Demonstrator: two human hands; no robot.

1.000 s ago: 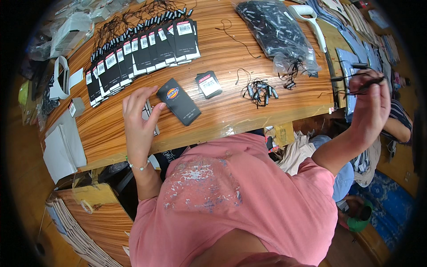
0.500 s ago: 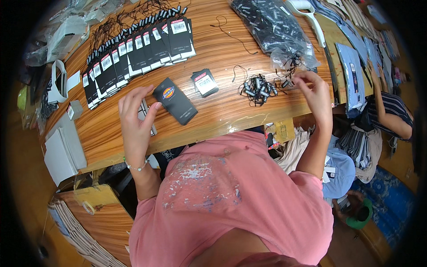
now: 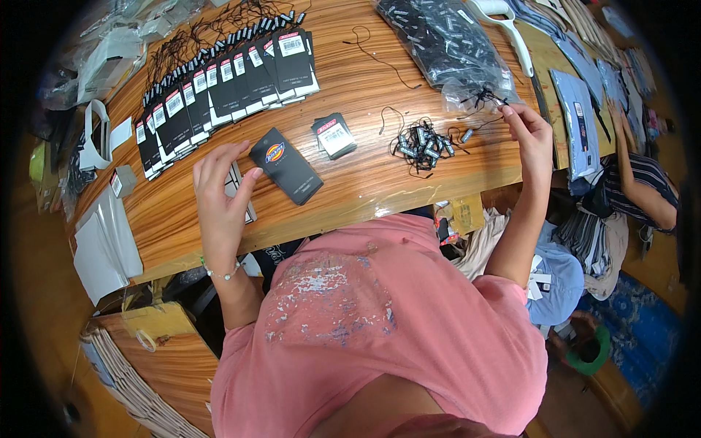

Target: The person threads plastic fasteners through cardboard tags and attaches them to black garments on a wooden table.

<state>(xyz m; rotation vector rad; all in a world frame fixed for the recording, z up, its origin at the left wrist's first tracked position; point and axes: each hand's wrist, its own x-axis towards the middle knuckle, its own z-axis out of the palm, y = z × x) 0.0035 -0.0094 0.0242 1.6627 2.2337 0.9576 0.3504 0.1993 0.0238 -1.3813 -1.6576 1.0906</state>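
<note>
My left hand rests on the wooden table with its fingers apart and nothing held. Beside its thumb lies a stack of black hang tags with a round coloured logo on top. White cards with black outlines are partly hidden under the hand. At the right, my right hand pinches a thin black hang tag string between thumb and fingertips. The string runs toward a pile of black strings with silvery ends. Between the stack and the pile sits a small stack of barcode labels.
A clear plastic bag of strings lies at the back right, next to a white-handled tool. Strung black tags overlap in a row at the back left. Folded blue garments and a co-worker's arm are farther right.
My right hand has moved slightly right and down, drawing the string away from the bag's mouth. My left hand has barely moved.
</note>
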